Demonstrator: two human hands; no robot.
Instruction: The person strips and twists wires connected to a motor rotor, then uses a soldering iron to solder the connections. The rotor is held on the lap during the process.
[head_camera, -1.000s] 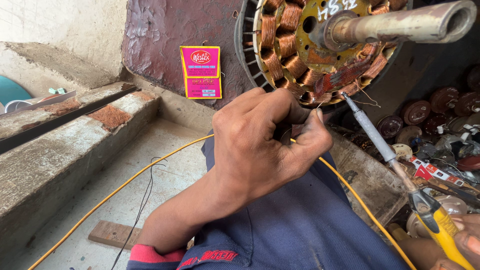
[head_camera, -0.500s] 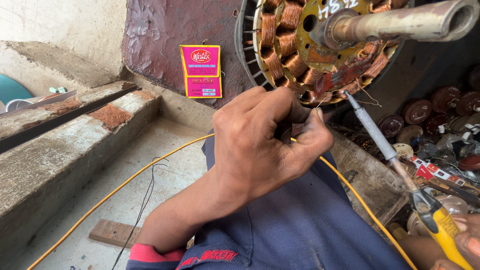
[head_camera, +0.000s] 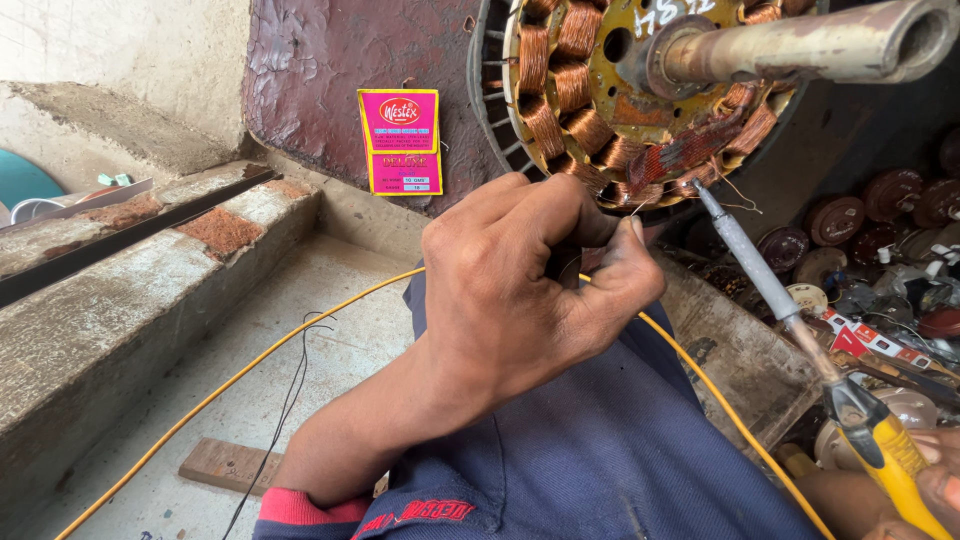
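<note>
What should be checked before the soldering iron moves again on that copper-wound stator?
1. Tip of the grey-barrelled, yellow-handled soldering iron at the lower windings of the round copper-wound stator: ok.
2. Left hand pinching a thin wire lead near the tip: ok, but fingers sit close to it.
3. Right hand on the iron's handle: cannot tell, mostly out of frame.
4. Solder joint formed: cannot tell.
5. Yellow cable lying across the lap, apart from the tip: ok.
6. Stator steady on its metal shaft: cannot tell.
</note>
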